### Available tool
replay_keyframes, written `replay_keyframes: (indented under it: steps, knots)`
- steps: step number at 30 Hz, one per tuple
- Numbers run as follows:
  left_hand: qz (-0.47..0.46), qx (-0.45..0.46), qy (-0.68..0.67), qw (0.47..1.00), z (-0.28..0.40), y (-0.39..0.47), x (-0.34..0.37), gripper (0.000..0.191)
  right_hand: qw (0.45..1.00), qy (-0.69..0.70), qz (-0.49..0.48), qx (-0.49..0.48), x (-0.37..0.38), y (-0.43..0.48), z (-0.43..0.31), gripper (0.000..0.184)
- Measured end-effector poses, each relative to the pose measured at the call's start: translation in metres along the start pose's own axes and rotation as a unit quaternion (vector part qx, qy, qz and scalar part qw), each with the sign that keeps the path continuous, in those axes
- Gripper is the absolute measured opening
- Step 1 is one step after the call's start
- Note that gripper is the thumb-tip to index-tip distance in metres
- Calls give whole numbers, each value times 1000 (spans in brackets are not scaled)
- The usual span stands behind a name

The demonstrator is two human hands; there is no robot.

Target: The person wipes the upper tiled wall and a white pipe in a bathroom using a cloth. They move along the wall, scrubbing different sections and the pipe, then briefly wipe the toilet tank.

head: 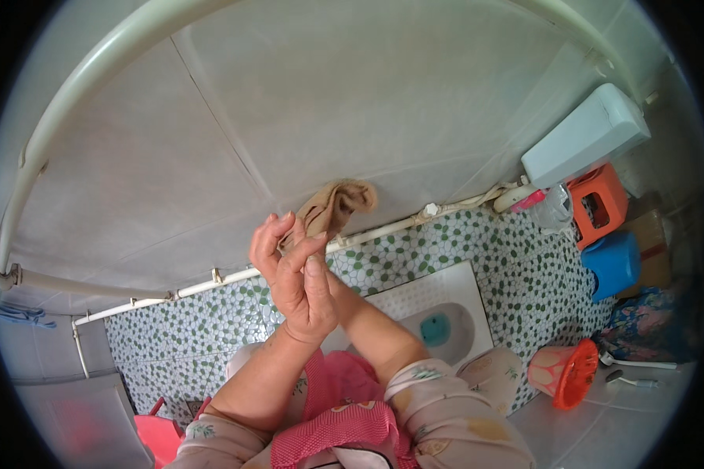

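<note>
My left hand (296, 287) is raised in front of me, its fingers bent and somewhat apart, the thumb upright. My right forearm (381, 328) crosses behind it, and the left hand hides most of my right hand. Just beyond the fingers a bunched, folded brown cloth (334, 205) rises in front of the tiled wall (293, 105). Part of the cloth shows between the fingers. Which hand grips it cannot be made out. Below my right forearm lies a white squat toilet (454, 281) with blue-green water in its bowl.
A white pipe (387, 227) runs along the wall's foot. To the right are a pale cistern (586, 135), an orange plastic stool (613, 196), a blue bin (613, 264) and a red-orange basket (575, 375). A pink plastic chair (155, 437) stands at lower left on the pebble-patterned floor (176, 340).
</note>
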State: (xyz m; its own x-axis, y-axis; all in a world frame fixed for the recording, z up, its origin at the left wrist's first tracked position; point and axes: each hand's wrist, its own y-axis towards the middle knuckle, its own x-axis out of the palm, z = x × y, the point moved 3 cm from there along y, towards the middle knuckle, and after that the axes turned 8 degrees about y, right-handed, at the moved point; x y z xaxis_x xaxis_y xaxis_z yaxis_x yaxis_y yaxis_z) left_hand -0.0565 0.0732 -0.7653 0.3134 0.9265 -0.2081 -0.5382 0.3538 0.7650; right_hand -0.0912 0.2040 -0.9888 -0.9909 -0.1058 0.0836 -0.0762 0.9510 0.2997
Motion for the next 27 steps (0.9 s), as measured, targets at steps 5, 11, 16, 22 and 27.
replay_keyframes:
  steps: [5,11,16,22,27]
  knots:
    - [-62,-80,-143,985,11,4,-16,18,998,34,41,38,-54,50,-7,77]
    - [-111,-140,-509,842,86,41,-56,13,930,154,123,311,-155,184,-10,81]
    - [-108,-148,-734,654,113,24,-59,10,955,203,64,208,-129,150,-64,84]
    - [-92,-141,-764,623,123,6,-66,7,998,-14,-40,54,-45,16,-30,85]
    - [-92,-142,-775,609,122,4,-67,5,986,72,-43,143,-95,68,-29,81]
